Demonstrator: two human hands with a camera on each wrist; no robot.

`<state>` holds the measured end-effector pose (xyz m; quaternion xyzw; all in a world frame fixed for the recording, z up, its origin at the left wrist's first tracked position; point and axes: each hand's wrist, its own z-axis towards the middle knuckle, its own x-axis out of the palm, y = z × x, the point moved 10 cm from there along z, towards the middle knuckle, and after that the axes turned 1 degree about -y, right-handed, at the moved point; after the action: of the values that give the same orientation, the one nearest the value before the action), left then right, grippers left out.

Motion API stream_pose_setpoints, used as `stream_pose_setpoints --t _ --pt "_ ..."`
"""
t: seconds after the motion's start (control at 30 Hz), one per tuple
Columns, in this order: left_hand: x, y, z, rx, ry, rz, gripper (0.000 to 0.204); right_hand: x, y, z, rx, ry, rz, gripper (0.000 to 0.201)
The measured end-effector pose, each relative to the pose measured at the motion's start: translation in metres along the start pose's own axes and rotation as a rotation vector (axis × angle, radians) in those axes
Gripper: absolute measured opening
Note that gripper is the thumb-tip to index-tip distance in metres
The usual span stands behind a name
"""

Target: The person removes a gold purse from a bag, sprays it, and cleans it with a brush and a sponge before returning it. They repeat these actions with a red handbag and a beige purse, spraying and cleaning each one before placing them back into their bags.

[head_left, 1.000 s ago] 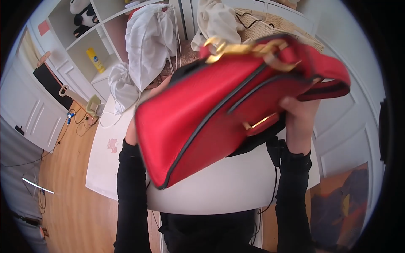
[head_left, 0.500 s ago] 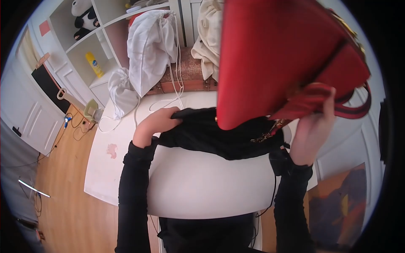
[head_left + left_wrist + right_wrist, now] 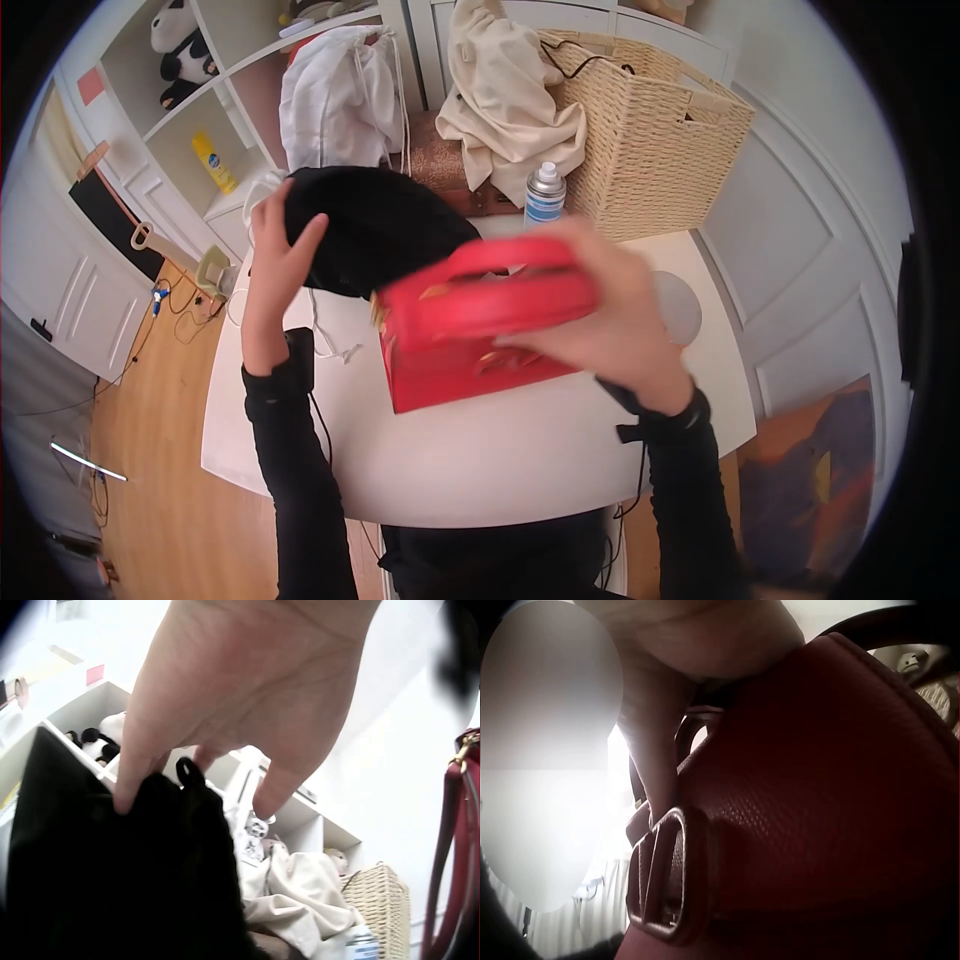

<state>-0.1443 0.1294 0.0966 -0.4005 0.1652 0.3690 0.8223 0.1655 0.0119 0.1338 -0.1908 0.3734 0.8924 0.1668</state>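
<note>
In the head view, my right hand (image 3: 615,310) holds a red handbag (image 3: 450,375) by its top, low over the front middle of the white table. The right wrist view shows my thumb at the handbag's V-shaped metal emblem (image 3: 664,877). My left hand (image 3: 275,280) is at the left end of a black cloth bag (image 3: 375,225), just behind the handbag. Seen from the left wrist, its fingers (image 3: 135,769) are spread, with one fingertip on the black cloth and the thumb apart from it. The handbag is blurred in the head view.
A spray can (image 3: 545,195) with a blue label stands behind the handbag. Farther back are a woven basket (image 3: 670,150), a cream cloth (image 3: 510,100), a brown patterned chest (image 3: 435,140) and a white drawstring bag (image 3: 340,105). A pale round disc (image 3: 677,307) lies at the right.
The red handbag came down from high at the right to low over the table's middle. My left hand and the black cloth bag shifted left and up, and the two bags now lie farther apart.
</note>
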Motion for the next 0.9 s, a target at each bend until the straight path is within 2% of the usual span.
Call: stream_pose_setpoints --t 0.07,0.13,0.23,0.27,0.3,0.33,0.4,0.47,0.53,0.6,0.67,0.73,0.8,0.9 --pt "0.011 -0.051 -0.007 0.177 0.186 -0.001 0.064 0.032 0.004 -0.006 -0.077 0.137 -0.212 0.06" --pt "0.015 -0.096 -0.025 0.205 0.468 -0.242 0.07 0.045 0.002 -0.007 -0.115 0.13 -0.258 0.06" --pt "0.027 -0.138 -0.058 0.337 0.73 -0.369 0.081 0.035 -0.016 -0.002 0.06 0.103 -0.062 0.063" --pt "0.031 -0.15 -0.068 0.403 0.789 -0.367 0.085 0.028 -0.013 0.001 0.037 0.093 -0.023 0.056" --pt "0.038 -0.151 -0.076 0.333 0.837 -0.308 0.096 0.018 -0.009 0.003 0.016 0.079 0.017 0.05" --pt "0.048 -0.147 -0.08 0.233 0.876 -0.381 0.097 0.006 -0.009 0.005 -0.004 0.065 0.056 0.043" --pt "0.062 -0.134 -0.076 0.123 0.889 -0.326 0.091 -0.036 -0.052 0.015 0.115 -0.124 0.183 0.036" --pt "0.072 -0.128 -0.074 0.14 0.867 -0.407 0.087 -0.069 -0.12 0.032 0.207 -0.277 0.168 0.033" --pt "0.073 -0.126 -0.069 0.15 0.864 -0.431 0.084 -0.064 -0.179 0.052 0.258 -0.188 0.018 0.037" --pt "0.074 -0.129 -0.069 0.16 0.874 -0.415 0.082 -0.034 -0.207 0.061 0.323 -0.025 -0.081 0.05" --pt "0.074 -0.128 -0.071 0.123 0.899 -0.377 0.084 -0.006 -0.234 0.063 0.368 0.139 -0.363 0.063" --pt "0.075 -0.125 -0.073 0.125 0.872 -0.382 0.086 0.017 -0.23 0.066 0.229 0.152 -0.502 0.068" --pt "0.073 -0.129 -0.072 0.126 0.876 -0.401 0.086 0.02 -0.222 0.065 0.267 0.082 -0.546 0.064" --pt "0.069 -0.128 -0.071 0.153 0.837 -0.441 0.084 -0.014 -0.167 0.055 0.159 -0.205 -0.493 0.061"
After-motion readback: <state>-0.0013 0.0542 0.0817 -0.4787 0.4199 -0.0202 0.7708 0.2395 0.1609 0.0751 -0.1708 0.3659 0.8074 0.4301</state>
